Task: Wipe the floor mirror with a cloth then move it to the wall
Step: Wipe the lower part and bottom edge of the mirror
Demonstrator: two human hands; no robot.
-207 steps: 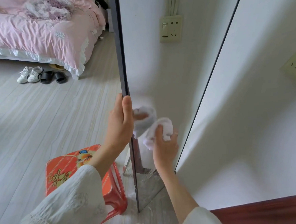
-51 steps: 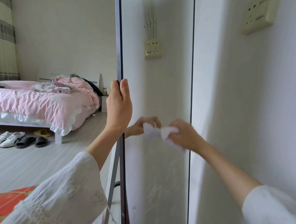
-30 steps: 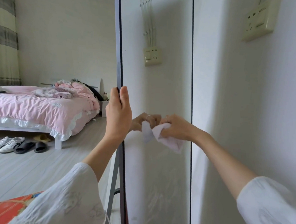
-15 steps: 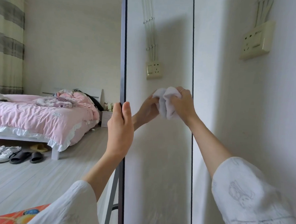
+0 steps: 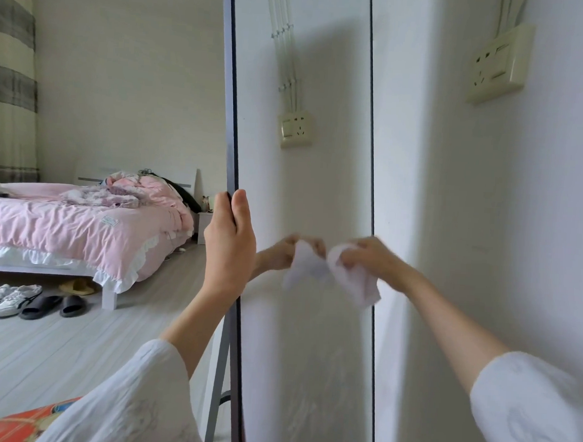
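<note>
The tall floor mirror [image 5: 295,373] with a thin dark frame stands upright in the middle of the head view and reflects the white wall. My left hand [image 5: 229,248] grips its left frame edge at mid height, thumb on the front. My right hand [image 5: 369,258] holds a crumpled white cloth [image 5: 354,281] against the glass close to the right frame edge. The reflection of that hand and cloth shows just left of it. Faint wipe streaks mark the lower glass.
The white wall [image 5: 503,215] with a socket box [image 5: 497,62] is directly right of the mirror. A pink bed [image 5: 80,223] stands at the left, with shoes and slippers [image 5: 26,301] on the grey floor. An orange-red stool [image 5: 16,426] is at the bottom left.
My right hand with the cloth has come down the glass from near the reflected socket to mid height by the right edge. My left hand keeps its grip on the left frame.
</note>
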